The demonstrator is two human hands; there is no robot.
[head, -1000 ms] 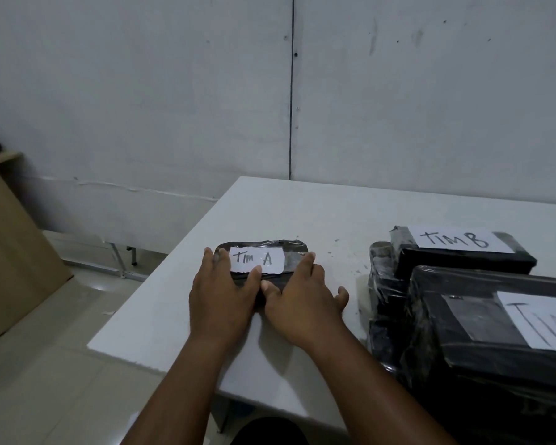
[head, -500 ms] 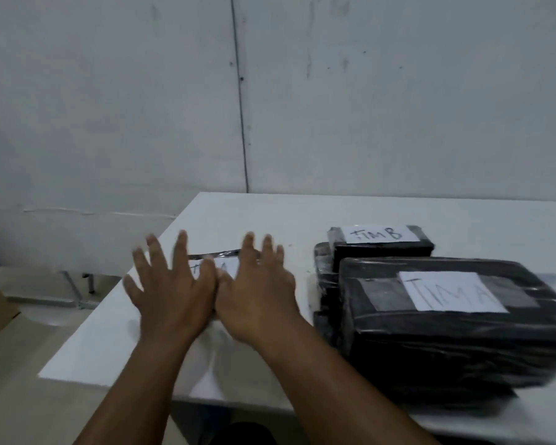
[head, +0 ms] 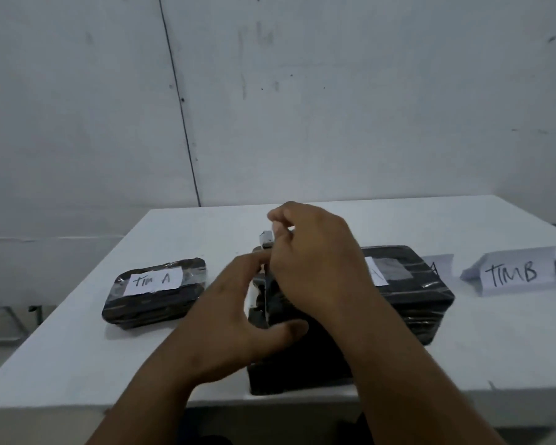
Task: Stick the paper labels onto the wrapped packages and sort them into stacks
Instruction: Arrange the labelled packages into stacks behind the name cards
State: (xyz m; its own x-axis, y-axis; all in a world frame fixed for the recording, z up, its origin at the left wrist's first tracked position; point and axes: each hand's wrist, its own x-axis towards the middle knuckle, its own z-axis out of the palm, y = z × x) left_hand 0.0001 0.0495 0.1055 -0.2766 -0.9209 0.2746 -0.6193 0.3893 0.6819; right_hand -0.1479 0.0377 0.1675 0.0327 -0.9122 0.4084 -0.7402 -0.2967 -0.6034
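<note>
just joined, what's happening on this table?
A person is labelling black wrapped packages at a white table. Both hands are at the big package in the middle: the right hand curls over its top, the left hand reaches in at its left end. What they grip is blurred. A small package marked "TIM A" lies apart on the left. A loose paper label reading "TIM B" lies on the right.

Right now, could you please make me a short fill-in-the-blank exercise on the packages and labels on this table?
1. The small package at the left carries a label reading TIM ___.
2. The loose paper label at the right reads ___.
3. Both hands, left hand and right hand, are over the ___ package.
4. All packages are wrapped in ___ plastic.

Missing words: A; TIM B; large; black
</note>
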